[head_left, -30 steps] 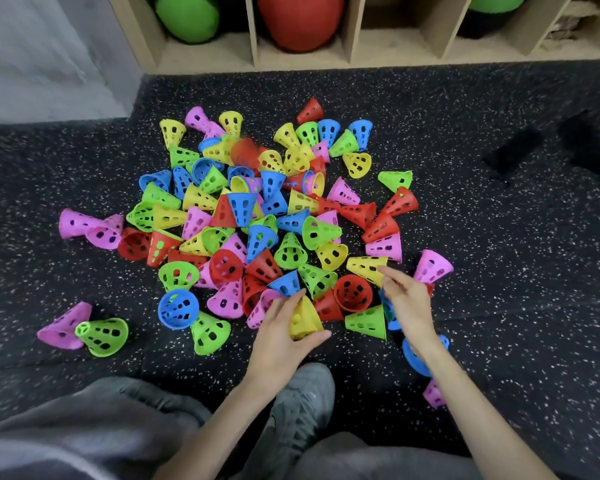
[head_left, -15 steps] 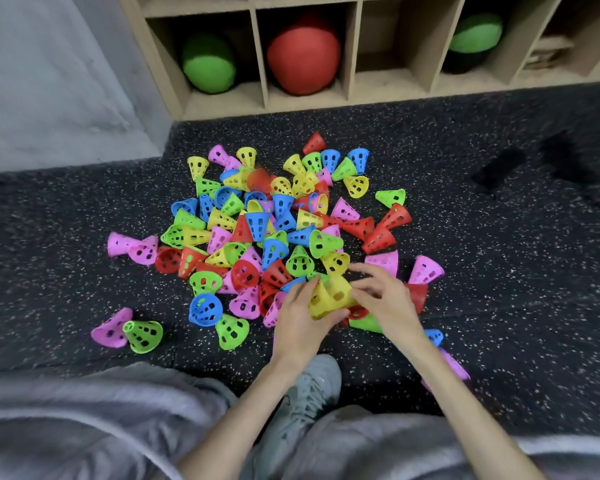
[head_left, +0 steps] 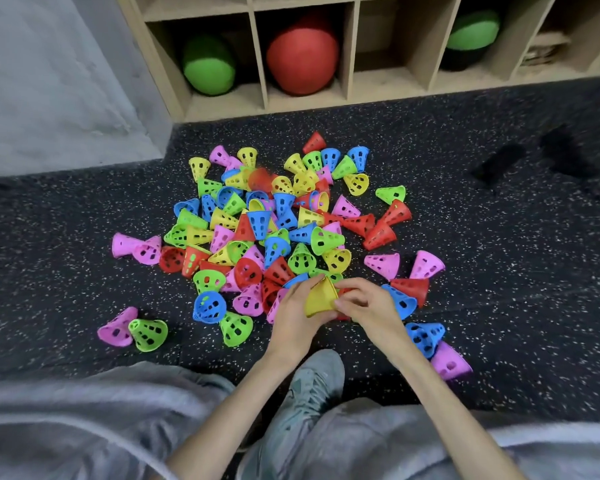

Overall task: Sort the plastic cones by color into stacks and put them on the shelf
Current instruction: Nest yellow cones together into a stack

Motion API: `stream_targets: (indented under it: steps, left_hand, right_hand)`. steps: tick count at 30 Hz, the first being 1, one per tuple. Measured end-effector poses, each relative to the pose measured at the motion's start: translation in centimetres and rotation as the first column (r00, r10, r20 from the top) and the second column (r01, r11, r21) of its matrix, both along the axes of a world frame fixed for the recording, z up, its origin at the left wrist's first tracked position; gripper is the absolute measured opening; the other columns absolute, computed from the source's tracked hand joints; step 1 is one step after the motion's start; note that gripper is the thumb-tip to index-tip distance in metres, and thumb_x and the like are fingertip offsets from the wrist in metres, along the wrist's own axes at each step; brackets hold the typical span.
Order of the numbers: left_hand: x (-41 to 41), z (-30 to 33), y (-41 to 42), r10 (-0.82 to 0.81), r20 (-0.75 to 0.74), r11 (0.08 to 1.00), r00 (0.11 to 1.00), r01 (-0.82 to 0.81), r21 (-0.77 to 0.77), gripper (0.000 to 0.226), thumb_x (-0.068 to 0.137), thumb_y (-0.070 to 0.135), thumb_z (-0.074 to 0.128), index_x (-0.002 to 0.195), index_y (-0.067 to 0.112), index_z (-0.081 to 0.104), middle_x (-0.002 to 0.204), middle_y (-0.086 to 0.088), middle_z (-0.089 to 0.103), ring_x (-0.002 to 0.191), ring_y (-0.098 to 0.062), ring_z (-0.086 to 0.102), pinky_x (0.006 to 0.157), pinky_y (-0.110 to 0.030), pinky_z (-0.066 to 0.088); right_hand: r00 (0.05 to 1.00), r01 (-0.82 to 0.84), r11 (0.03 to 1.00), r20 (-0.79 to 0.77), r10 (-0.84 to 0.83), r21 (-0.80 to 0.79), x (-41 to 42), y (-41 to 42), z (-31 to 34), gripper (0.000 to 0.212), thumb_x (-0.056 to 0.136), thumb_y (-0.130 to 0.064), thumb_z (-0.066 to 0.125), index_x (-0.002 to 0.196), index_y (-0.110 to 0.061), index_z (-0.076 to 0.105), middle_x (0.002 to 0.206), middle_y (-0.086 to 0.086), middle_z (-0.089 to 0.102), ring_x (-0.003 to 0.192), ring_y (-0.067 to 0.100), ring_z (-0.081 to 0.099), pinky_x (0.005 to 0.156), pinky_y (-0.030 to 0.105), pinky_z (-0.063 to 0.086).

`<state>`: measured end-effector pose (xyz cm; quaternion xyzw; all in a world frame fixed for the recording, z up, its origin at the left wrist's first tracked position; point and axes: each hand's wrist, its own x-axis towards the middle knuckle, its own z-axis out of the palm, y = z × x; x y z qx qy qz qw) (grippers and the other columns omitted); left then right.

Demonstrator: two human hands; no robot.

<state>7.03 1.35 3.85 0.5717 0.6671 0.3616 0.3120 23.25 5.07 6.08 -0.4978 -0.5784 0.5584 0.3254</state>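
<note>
A pile of perforated plastic cones [head_left: 278, 223] in yellow, green, blue, red and pink lies scattered on the dark speckled floor. At the pile's near edge both hands meet on a yellow cone stack [head_left: 320, 296]. My left hand [head_left: 297, 317] grips it from the left and below. My right hand [head_left: 369, 308] pinches its right side with curled fingers. How many cones are nested in the stack cannot be told. The wooden shelf [head_left: 347, 93] stands beyond the pile.
Shelf compartments hold a green ball [head_left: 208, 65], a red ball [head_left: 302, 53] and another green ball [head_left: 473, 31]. Stray cones lie apart: pink and green [head_left: 132, 330] at the left, blue and pink [head_left: 437, 348] at the right. My grey shoe [head_left: 307, 389] sits below the hands.
My right hand picked a yellow cone from the pile and brought it to the yellow cone in my left hand. Both hands now hold them pressed together. The view tilted up toward the shelf.
</note>
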Motion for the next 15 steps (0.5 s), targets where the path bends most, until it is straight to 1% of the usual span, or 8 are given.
stream_targets:
  steps: [2, 3, 5, 8, 10, 12, 13, 15]
  left_hand:
    - [-0.2, -0.2, 0.7, -0.036, 0.002, 0.999, 0.999, 0.036, -0.002, 0.066, 0.082, 0.021, 0.084, 0.142, 0.027, 0.056, 0.132, 0.014, 0.060, 0.121, -0.004, 0.052, 0.097, -0.005, 0.034]
    - [-0.3, -0.2, 1.3, -0.061, -0.001, 0.998, 0.998, 0.061, -0.004, 0.065, 0.083, 0.022, 0.084, 0.141, 0.026, 0.056, 0.131, 0.015, 0.061, 0.120, -0.001, 0.052, 0.096, -0.003, 0.033]
    - [-0.5, -0.4, 2.6, -0.115, -0.010, 0.993, 0.993, 0.114, -0.007, 0.064, 0.083, 0.023, 0.084, 0.140, 0.026, 0.057, 0.132, 0.015, 0.061, 0.120, 0.000, 0.053, 0.097, -0.004, 0.034]
    - [-0.5, -0.6, 4.9, -0.179, -0.025, 0.984, 0.983, 0.179, -0.017, 0.058, 0.085, 0.025, 0.081, 0.139, 0.026, 0.059, 0.133, 0.011, 0.062, 0.119, -0.004, 0.056, 0.101, -0.016, 0.040]
    - [-0.3, -1.0, 6.4, -0.198, -0.011, 0.980, 0.980, 0.197, -0.015, 0.043, 0.094, 0.028, 0.072, 0.135, 0.025, 0.062, 0.132, 0.010, 0.064, 0.117, -0.002, 0.059, 0.100, -0.018, 0.044]
    - [0.0, -1.4, 7.9, -0.189, 0.003, 0.981, 0.982, 0.189, -0.031, 0.030, 0.103, 0.034, 0.058, 0.130, 0.024, 0.068, 0.128, 0.009, 0.066, 0.115, 0.004, 0.057, 0.097, -0.014, 0.042]
    - [0.0, -1.7, 8.7, -0.182, 0.008, 0.982, 0.983, 0.182, -0.058, 0.032, 0.105, 0.036, 0.051, 0.128, 0.023, 0.070, 0.127, 0.007, 0.066, 0.116, 0.003, 0.056, 0.096, -0.014, 0.040]
    - [-0.1, -2.4, 10.2, -0.187, -0.028, 0.974, 0.982, 0.182, -0.135, 0.041, 0.107, 0.042, 0.041, 0.129, 0.021, 0.070, 0.130, 0.005, 0.063, 0.123, -0.005, 0.051, 0.100, -0.019, 0.036]
  right_hand:
    - [1.000, 0.015, 1.000, 0.001, -0.015, -0.002, 0.4, 0.5, -0.3, 0.024, 0.090, -0.008, 0.072, 0.111, -0.019, 0.071, 0.082, 0.006, 0.076, 0.079, 0.007, 0.067, 0.078, 0.020, 0.050]
    - [1.000, 0.025, 1.000, 0.007, -0.025, 0.000, 0.8, 0.8, -0.5, 0.023, 0.091, -0.009, 0.071, 0.112, -0.019, 0.070, 0.083, 0.006, 0.076, 0.080, 0.007, 0.067, 0.077, 0.019, 0.050]
    - [0.999, 0.050, 0.999, 0.015, -0.050, 0.004, 1.4, 1.5, -0.8, 0.023, 0.093, -0.009, 0.070, 0.112, -0.021, 0.069, 0.085, 0.005, 0.076, 0.079, 0.005, 0.066, 0.074, 0.015, 0.050]
    - [0.994, 0.107, 0.994, 0.019, -0.107, 0.027, 2.1, 2.4, -1.1, 0.025, 0.093, -0.006, 0.069, 0.110, -0.025, 0.068, 0.085, 0.002, 0.076, 0.077, 0.005, 0.067, 0.072, 0.012, 0.048]
    - [0.979, 0.196, 0.978, 0.038, -0.199, 0.076, 2.5, 3.4, -1.8, 0.032, 0.092, -0.002, 0.067, 0.104, -0.032, 0.069, 0.082, -0.003, 0.075, 0.075, 0.006, 0.066, 0.072, 0.018, 0.049]
    - [0.950, 0.301, 0.949, 0.061, -0.307, 0.089, 3.0, 4.3, -2.6, 0.036, 0.090, -0.001, 0.067, 0.101, -0.035, 0.071, 0.081, -0.008, 0.075, 0.076, 0.007, 0.067, 0.074, 0.026, 0.053]
    - [0.933, 0.348, 0.934, 0.072, -0.354, 0.082, 3.2, 4.8, -3.0, 0.034, 0.090, -0.003, 0.067, 0.104, -0.033, 0.073, 0.082, -0.008, 0.075, 0.078, 0.008, 0.068, 0.076, 0.029, 0.054]
    - [0.897, 0.420, 0.904, 0.117, -0.426, 0.078, 3.7, 5.5, -3.6, 0.028, 0.091, -0.009, 0.068, 0.110, -0.028, 0.073, 0.084, -0.011, 0.074, 0.081, 0.009, 0.068, 0.079, 0.033, 0.054]
